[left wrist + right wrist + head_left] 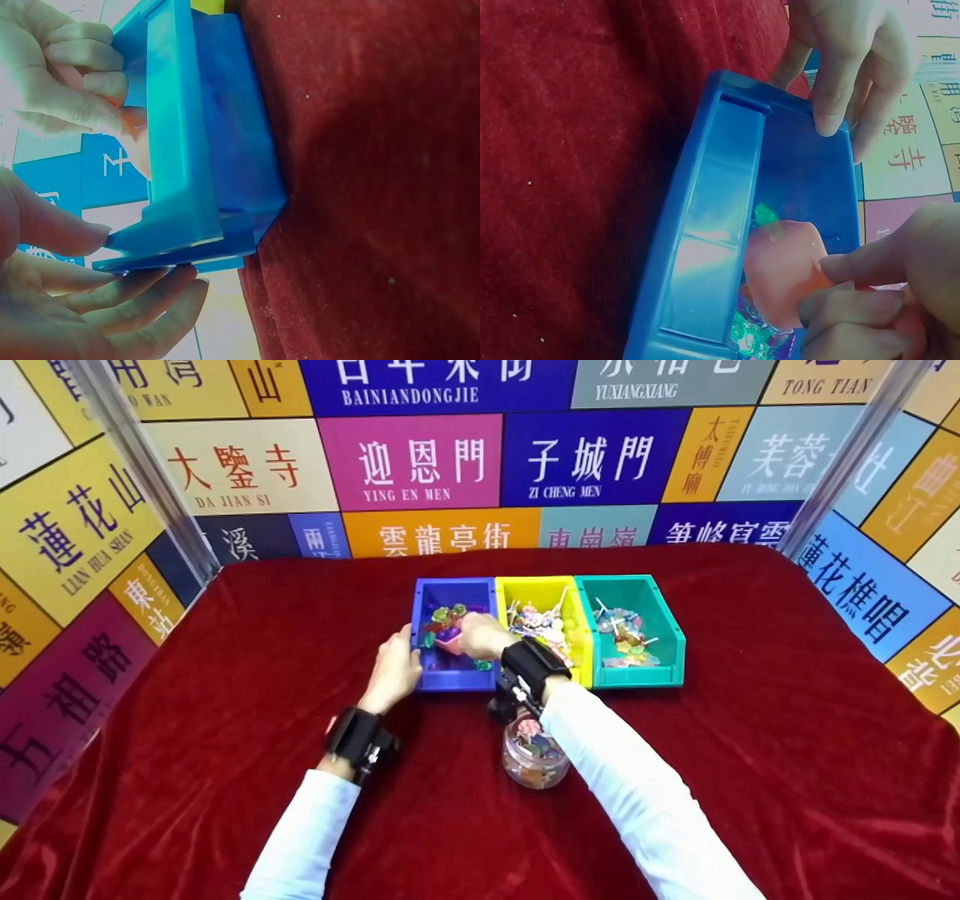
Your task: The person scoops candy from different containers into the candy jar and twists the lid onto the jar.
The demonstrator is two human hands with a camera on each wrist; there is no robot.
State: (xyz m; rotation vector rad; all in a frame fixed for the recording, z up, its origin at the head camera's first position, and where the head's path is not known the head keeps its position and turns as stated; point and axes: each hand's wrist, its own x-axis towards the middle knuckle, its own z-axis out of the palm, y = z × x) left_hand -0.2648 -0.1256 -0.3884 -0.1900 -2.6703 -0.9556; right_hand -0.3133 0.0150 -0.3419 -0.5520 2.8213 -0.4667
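Observation:
My left hand [394, 669] grips the left wall of the blue bin [456, 681], thumb on the inner side and fingers outside, as the left wrist view also shows. Inside that bin my right hand [484, 634] holds a pink scoop [784, 270] by its handle, fingers curled round it. The scoop's bowl sits low among wrapped candies [751, 337] in green, red, yellow and purple. In the head view a purple candy [448, 634] shows in the scoop. My right hand hides part of the scoop's handle.
Against the blue bin stands a yellow bin [583, 660] with lollipops, then a green bin [671, 649] with more candies. A clear round jar [534, 769] of sweets stands in front, partly under my right forearm. Dark red cloth [300, 622] covers the table.

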